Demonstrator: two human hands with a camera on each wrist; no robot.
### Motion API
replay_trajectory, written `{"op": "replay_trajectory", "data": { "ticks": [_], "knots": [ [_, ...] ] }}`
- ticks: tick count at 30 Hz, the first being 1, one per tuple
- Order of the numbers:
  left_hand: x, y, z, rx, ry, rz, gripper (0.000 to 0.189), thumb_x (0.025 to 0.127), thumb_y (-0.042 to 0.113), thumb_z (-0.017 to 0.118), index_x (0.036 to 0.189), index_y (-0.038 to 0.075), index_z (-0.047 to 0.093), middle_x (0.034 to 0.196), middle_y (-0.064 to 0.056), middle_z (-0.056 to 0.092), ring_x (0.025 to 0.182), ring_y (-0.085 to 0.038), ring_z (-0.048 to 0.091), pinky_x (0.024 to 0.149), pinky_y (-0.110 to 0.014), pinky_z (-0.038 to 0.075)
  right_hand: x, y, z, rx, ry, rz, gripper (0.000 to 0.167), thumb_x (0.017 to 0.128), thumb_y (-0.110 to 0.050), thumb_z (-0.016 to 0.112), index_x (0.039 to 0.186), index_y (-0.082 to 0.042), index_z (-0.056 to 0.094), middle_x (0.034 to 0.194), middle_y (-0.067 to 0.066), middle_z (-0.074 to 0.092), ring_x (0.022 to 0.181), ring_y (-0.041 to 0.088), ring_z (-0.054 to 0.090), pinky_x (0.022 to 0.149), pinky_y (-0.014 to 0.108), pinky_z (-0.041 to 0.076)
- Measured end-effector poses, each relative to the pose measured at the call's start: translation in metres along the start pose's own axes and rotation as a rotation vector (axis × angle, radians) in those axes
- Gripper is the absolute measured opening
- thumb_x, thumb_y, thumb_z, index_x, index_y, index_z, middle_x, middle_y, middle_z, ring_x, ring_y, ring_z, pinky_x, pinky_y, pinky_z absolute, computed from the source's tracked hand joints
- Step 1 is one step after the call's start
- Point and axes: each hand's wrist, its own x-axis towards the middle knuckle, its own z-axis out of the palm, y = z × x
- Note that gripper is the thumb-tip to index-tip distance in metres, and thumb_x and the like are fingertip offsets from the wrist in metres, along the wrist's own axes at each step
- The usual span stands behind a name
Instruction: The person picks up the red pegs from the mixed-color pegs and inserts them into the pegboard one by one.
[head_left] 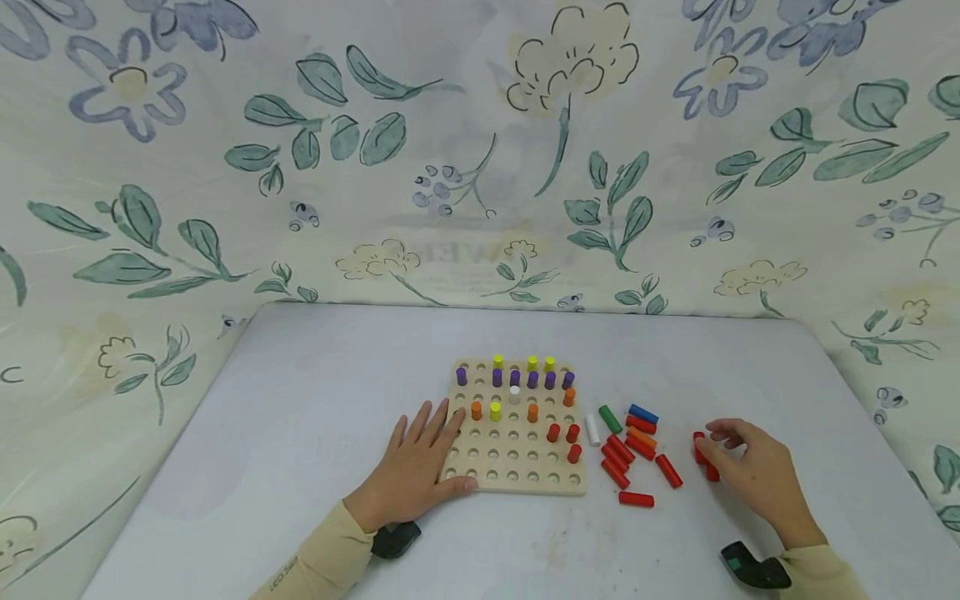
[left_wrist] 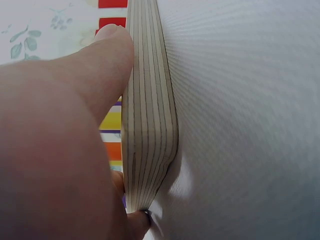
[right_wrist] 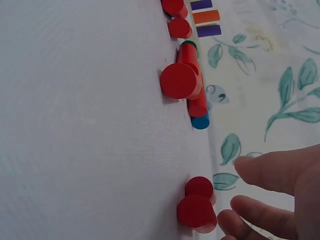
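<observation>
My left hand rests spread on the left side of a wooden pegboard. Its thumb reaches the front edge, and the left wrist view shows the thumb against the layered side of the board. Yellow, purple, orange, red and one white peg stand in the holes. On the right, my right hand hovers by two red pegs lying on the table, the nearer peg and the farther peg. In the right wrist view, the thumb and fingers are parted, their tips beside these pegs with nothing between them.
Between board and right hand lie several loose pegs: red pegs, a green peg, a blue peg, an orange peg and a white peg. A flowered cloth hangs behind the white table.
</observation>
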Motion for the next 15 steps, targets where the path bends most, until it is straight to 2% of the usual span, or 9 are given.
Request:
{"op": "replay_trajectory", "data": {
  "ticks": [15],
  "knots": [
    [-0.0012,0.0019,-0.0016,-0.003,0.005,0.001,0.093,0.096,0.061,0.056,0.161,0.005,0.019,0.166,-0.021,0.011,0.152,-0.044,0.002,0.116,-0.068,0.003,0.0056,0.0009,0.0022,-0.039,-0.073,0.040,0.043,0.091,-0.029,0.074,0.111,0.007,0.065,0.093,0.015,0.066,0.088,0.031,0.057,0.063,0.030,0.047]
  ]
}}
